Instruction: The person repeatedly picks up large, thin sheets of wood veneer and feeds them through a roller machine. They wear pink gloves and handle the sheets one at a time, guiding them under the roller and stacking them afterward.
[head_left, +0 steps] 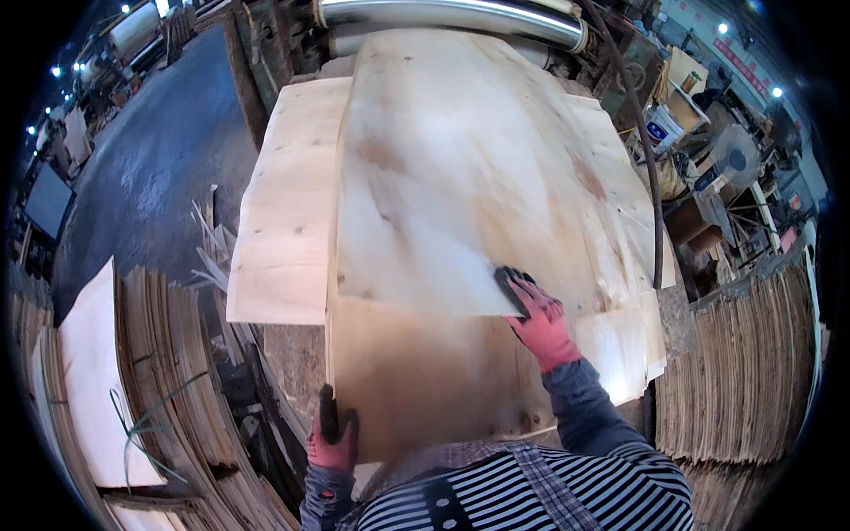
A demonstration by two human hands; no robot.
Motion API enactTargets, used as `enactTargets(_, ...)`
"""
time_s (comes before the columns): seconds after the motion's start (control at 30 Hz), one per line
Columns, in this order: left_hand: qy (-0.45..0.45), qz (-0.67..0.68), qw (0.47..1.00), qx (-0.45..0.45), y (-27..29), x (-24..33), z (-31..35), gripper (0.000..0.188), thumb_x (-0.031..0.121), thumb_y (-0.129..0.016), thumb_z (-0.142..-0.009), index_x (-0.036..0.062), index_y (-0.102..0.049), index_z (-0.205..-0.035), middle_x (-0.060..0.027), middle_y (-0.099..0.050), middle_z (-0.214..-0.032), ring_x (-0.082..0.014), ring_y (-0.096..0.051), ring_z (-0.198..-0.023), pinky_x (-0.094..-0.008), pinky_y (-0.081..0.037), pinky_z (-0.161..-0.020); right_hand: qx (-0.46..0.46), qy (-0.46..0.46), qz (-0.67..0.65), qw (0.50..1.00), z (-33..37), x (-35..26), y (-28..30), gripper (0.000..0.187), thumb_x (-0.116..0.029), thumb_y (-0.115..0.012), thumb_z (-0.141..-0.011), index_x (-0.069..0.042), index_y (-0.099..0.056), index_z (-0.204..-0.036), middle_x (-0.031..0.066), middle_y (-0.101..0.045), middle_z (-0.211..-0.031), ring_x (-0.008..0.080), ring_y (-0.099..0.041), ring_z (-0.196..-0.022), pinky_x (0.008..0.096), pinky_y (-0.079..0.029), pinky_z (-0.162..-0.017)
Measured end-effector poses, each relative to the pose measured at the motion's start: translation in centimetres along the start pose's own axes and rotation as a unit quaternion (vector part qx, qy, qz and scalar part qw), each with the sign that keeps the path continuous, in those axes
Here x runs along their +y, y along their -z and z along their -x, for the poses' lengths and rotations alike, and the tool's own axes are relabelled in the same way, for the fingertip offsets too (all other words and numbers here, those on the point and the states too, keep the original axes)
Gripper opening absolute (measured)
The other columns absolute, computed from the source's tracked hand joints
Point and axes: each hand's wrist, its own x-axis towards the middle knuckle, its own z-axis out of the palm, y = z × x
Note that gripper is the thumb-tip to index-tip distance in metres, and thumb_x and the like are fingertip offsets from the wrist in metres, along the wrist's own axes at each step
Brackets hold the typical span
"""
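My right hand (538, 326), in a pink glove with black fingertips, lies on a large wood veneer sheet (425, 203) close to its near edge. Its fingers are stretched out on the surface. This top sheet is slightly blurred and overlaps a browner veneer sheet (416, 380) nearer to me. At the left edge of that lower sheet is my left hand (335, 438), gloved alike, thumb and fingers apart and pointing away from me. A paler veneer sheet (288, 203) sticks out on the left beneath the top one.
Shiny metal rollers (452, 16) span the far end of the stack. Bundled veneer stacks stand at left (168, 354) and right (739, 372). A dark rod (642, 142) runs along the right side. Beyond it are a white bucket (662, 128) and a fan (735, 159).
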Motion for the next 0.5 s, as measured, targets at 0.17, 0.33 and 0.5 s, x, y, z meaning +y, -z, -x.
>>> enactTargets(0.17,0.148,-0.042,0.988,-0.032,0.6,0.7,-1.1,0.051,0.015,-0.052,-0.08,-0.0004,-0.03,-0.124,-0.0138,-0.053,-0.105,-0.0173,-0.05,-0.097,-0.027,-0.038,-0.082,0.022,-0.003,0.011,1.0,-6.1,1.7,-4.0,0.055,-0.025,-0.064,-0.066,-0.013,-0.045,-0.116,0.0081,-0.049,-0.114,0.0256,-0.049,-0.101,0.0377,-0.039,-0.084)
enactTargets(0.33,0.134,0.015,0.991,-0.014,0.7,-1.5,-1.0,0.049,0.016,-0.052,-0.081,-0.0002,-0.031,-0.123,-0.0136,-0.052,-0.106,-0.0151,-0.049,-0.097,-0.0264,-0.038,-0.083,0.082,0.003,0.041,0.996,-12.8,5.6,-9.0,0.057,-0.032,-0.061,-0.068,-0.01,-0.042,-0.117,0.0106,-0.045,-0.117,0.0254,-0.04,-0.11,0.0379,-0.03,-0.093)
enactTargets(0.5,0.111,0.026,0.993,-0.005,0.9,-3.5,-1.0,0.046,0.014,-0.053,-0.08,0.0004,-0.036,-0.121,-0.012,-0.053,-0.106,-0.016,-0.05,-0.096,-0.0264,-0.038,-0.082,0.079,-0.033,0.112,0.99,-10.6,2.3,-7.3,0.067,-0.036,-0.06,-0.069,-0.007,-0.033,-0.123,0.0158,-0.032,-0.127,0.0292,-0.025,-0.12,0.0447,-0.018,-0.099)
